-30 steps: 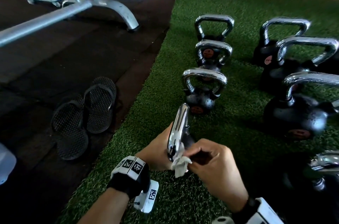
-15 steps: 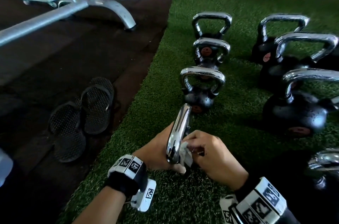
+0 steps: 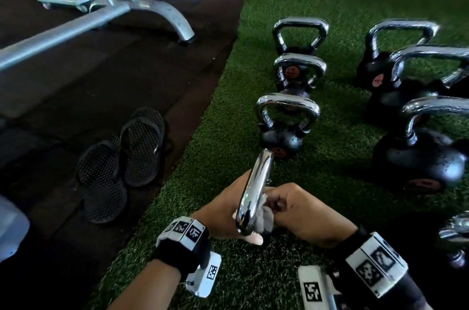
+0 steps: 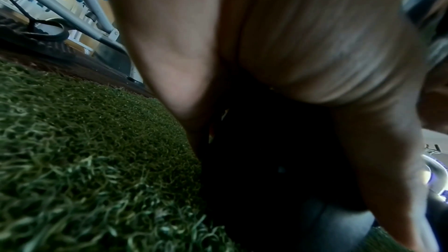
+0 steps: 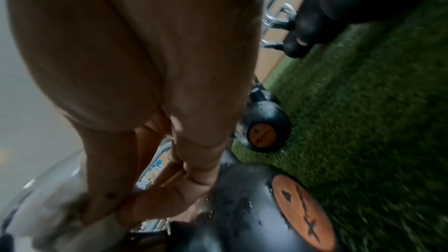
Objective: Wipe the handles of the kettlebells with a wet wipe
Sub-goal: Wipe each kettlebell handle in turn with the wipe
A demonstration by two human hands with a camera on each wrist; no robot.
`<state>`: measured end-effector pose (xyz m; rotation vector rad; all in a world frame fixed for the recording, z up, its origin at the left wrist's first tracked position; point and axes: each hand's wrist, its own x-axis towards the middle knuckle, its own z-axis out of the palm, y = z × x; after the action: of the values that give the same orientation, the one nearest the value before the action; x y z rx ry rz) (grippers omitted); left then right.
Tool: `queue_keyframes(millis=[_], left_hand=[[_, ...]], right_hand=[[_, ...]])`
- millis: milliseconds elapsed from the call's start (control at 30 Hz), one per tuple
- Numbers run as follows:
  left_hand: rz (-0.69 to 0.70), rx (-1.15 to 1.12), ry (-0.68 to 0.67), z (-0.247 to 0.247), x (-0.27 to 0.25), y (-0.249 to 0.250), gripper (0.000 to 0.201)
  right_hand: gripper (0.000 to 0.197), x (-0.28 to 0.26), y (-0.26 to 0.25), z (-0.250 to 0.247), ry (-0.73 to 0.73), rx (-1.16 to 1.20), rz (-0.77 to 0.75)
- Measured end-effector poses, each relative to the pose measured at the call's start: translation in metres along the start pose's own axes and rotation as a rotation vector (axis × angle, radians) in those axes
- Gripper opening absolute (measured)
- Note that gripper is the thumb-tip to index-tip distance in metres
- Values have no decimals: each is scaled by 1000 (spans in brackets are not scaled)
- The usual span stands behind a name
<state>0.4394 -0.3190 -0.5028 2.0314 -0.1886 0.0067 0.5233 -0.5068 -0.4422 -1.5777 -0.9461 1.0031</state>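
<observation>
The nearest kettlebell's chrome handle points away from me, seen edge-on above the green turf. My left hand grips this kettlebell from the left, its thumb showing under the handle's near end. My right hand pinches a crumpled white wet wipe against the handle's right side. In the right wrist view my curled fingers sit just above the black kettlebell body with its orange disc. The left wrist view shows only my palm over a dark shape.
Three small kettlebells stand in a row beyond my hands. Larger ones stand to the right, and another handle is at the right edge. Black sandals lie on the dark floor at left, with a grey bench frame behind.
My right hand has carried the wipe from the handle's near end up onto its right side. The left hand has kept its hold on the kettlebell.
</observation>
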Motion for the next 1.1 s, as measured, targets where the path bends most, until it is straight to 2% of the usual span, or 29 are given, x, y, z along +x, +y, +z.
queue_keyframes(millis=[100, 267, 433, 500, 533, 600, 667, 733, 767, 867, 967, 1033, 1100], left_hand=[[-70, 39, -26, 3, -1, -4, 104], [-31, 139, -37, -1, -1, 9, 79], [-70, 132, -67, -1, -1, 5, 85], [-86, 145, -79, -2, -1, 4, 77], [-67, 161, -72, -2, 0, 5, 79], [-72, 124, -27, -3, 1, 8, 99], [-92, 56, -11, -4, 0, 8, 100], [-87, 78, -3, -3, -1, 12, 90], [-92, 89, 5, -3, -1, 15, 93], [0, 106, -31, -4, 2, 22, 121], [124, 96, -40, -6, 8, 29, 137], [137, 55, -36, -6, 8, 31, 139], [124, 62, -13, -4, 5, 29, 132]], right_hand=[[15, -3, 6, 10, 28, 253, -5], [31, -2, 14, 31, 228, 708, -74], [22, 1, 17, 27, 246, 644, -53], [18, 6, 18, 28, 322, 662, -64], [16, 9, 18, 29, 367, 691, -81], [20, 14, 19, 31, 425, 753, -127], [23, 14, 21, 33, 442, 786, -159], [26, 12, 22, 36, 479, 736, -146], [27, 12, 23, 37, 519, 677, -135], [27, 17, 22, 35, 676, 459, -150], [30, 24, 19, 27, 836, 347, -177], [32, 24, 18, 26, 868, 272, -176], [33, 21, 17, 29, 887, 169, -153]])
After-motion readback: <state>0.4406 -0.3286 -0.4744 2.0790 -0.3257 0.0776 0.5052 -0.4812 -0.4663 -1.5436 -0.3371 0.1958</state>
